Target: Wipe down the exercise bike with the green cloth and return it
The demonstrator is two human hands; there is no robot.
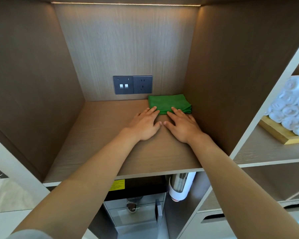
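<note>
Green folded microfibre cloth (169, 103) is lying on wooden shelf (110, 135); my left hand (144, 125) and right hand (183, 126) are resting flat, fingertips touching its edge, gripping nothing.

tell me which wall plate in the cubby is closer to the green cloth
The power socket plate, the right one of the two dark plates, sits just above the green cloth's back left corner. The data port plate with two white squares lies farther left.
</note>
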